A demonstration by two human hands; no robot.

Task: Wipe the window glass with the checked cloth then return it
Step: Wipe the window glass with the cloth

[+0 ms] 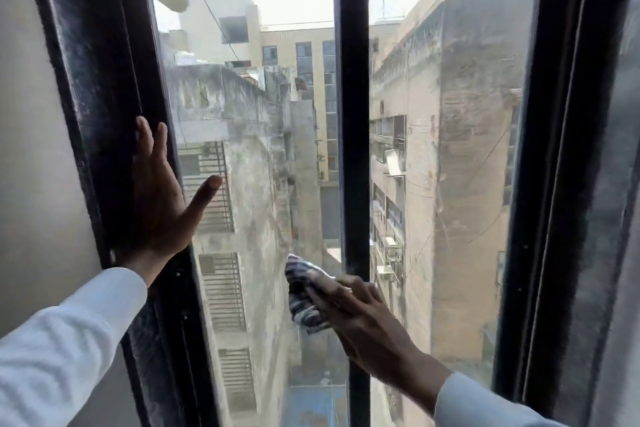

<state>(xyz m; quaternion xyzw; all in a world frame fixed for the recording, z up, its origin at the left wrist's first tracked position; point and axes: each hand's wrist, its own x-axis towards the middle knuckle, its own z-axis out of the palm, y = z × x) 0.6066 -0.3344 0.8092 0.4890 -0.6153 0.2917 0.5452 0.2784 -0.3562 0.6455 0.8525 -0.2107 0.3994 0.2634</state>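
Right hand [360, 319] grips the bunched blue-and-white checked cloth [304, 295], pressing it low on the dusty left window glass [256, 135], left hand [162, 198] spread flat against the black frame [100, 80].

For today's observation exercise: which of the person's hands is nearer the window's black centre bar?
Right. The right hand presses the checked cloth beside the centre bar; the left hand rests on the left frame.

upper-floor room, city building | black-framed window [353, 115] | weathered apartment blocks [450, 149] outside below
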